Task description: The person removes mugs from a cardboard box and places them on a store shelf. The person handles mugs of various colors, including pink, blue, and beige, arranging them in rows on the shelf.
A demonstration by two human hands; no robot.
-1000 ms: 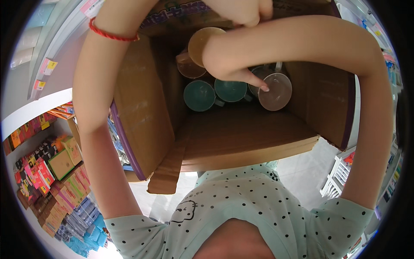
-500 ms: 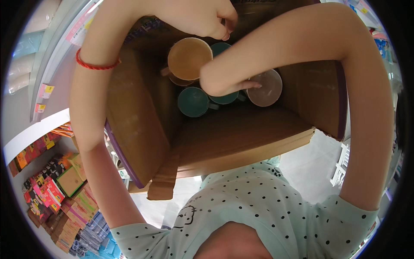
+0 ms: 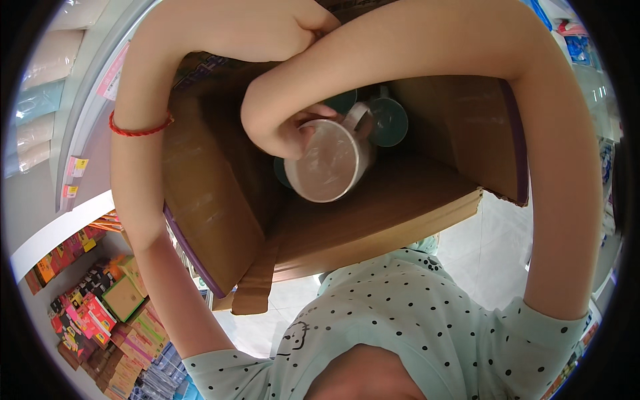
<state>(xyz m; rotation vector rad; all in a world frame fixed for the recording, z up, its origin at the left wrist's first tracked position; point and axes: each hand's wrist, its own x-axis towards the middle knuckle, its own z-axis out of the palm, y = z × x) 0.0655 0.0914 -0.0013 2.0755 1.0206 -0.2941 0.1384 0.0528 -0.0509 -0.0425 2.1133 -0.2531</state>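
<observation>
Head cam had the pale pinkish, glossy round mug inside the brown cardboard box, mouth toward the camera, its axis running back and a bit to the right. Right hand was the near one — up against the mug's left side, thumb at the rim and fingers curled round, pinching the wall, with the pale handle across on the upper right. Left hand was farther up, by the far side — fingertips hidden behind the right forearm, so I couldn't tell its grip. Some round teal mug sat just right of the handle.
</observation>
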